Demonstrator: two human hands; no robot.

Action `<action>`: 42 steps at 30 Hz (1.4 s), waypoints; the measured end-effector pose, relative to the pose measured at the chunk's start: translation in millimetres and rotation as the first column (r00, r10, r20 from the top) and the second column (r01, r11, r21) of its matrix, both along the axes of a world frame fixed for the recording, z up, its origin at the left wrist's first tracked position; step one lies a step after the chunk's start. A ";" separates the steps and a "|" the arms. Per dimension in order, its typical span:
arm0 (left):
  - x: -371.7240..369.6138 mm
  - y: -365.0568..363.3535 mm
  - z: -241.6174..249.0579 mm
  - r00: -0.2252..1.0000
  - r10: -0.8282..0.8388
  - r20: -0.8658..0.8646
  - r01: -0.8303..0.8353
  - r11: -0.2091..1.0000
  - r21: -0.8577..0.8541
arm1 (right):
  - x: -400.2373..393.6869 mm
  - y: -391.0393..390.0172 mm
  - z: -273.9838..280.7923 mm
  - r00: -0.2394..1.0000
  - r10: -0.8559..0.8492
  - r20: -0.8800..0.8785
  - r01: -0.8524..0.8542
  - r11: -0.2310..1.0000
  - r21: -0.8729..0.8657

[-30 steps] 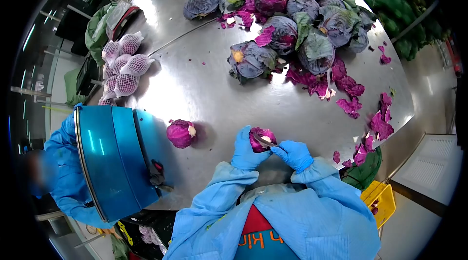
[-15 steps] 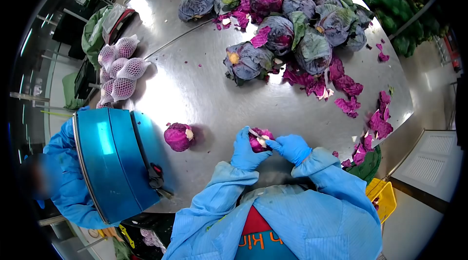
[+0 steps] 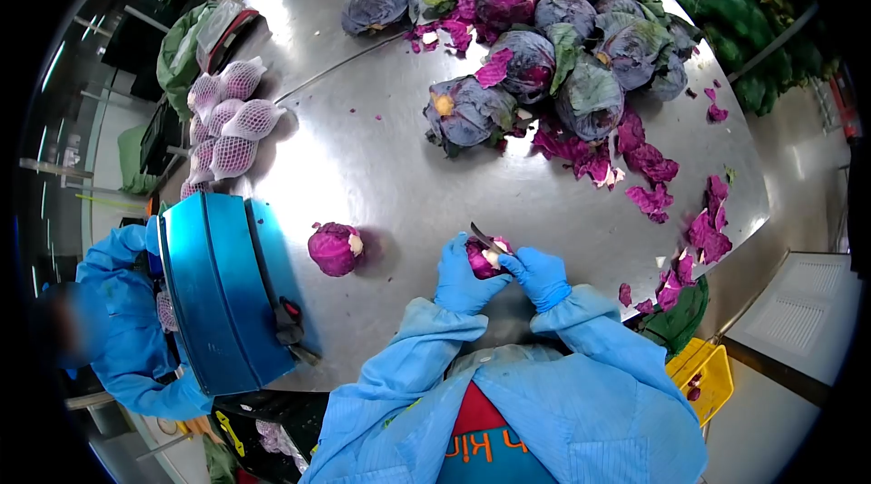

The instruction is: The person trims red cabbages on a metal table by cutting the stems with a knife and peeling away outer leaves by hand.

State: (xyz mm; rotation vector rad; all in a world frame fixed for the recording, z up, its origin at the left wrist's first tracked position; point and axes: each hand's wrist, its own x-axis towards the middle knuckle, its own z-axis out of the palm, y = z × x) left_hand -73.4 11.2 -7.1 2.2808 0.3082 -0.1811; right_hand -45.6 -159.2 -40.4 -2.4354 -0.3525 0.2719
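Observation:
My left hand (image 3: 462,277), in a blue glove, is wrapped round the left side of a small peeled purple cabbage (image 3: 481,259). On the other side, my right hand (image 3: 539,276), gloved too, is closed on a knife (image 3: 481,235) whose curved blade lies across the cabbage's pale cut stem. The knife's handle is hidden in my fingers. To the left another peeled purple cabbage (image 3: 334,249) sits on the metal table (image 3: 399,185). Unpeeled cabbages (image 3: 590,101) are heaped at the back, with torn purple leaves (image 3: 650,201) beside them.
Net-wrapped cabbages (image 3: 234,156) lie at the left edge, near a blue metal box (image 3: 222,293) with tools at its side. A co-worker (image 3: 136,321) in blue is behind the box. Below the table's right corner is a yellow basket (image 3: 717,384).
The knife blade now points up and away from the cabbage more. My right hand has turned slightly and moved a little left. The co-worker's arms have shifted, and the view has shifted slightly.

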 end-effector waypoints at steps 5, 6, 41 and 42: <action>-2.8 -1.9 1.0 0.999 0.008 0.054 -0.008 1.000 0.001 | 2.7 -5.4 32.0 0.967 -0.021 -0.255 0.066 0.983 0.172; -3.6 -3.0 3.2 0.999 0.003 0.052 -0.002 1.000 -0.011 | 7.2 -3.5 34.1 0.981 0.000 -0.192 0.046 0.971 0.235; -12.2 37.3 -6.6 0.931 -0.323 0.172 0.321 0.946 0.039 | 36.0 -43.2 32.5 0.967 0.090 -0.239 0.016 0.912 0.410; -12.2 39.6 -9.1 0.932 -0.320 0.169 0.320 0.947 0.029 | 33.1 -21.7 33.7 0.953 0.197 -0.231 -0.067 0.879 0.472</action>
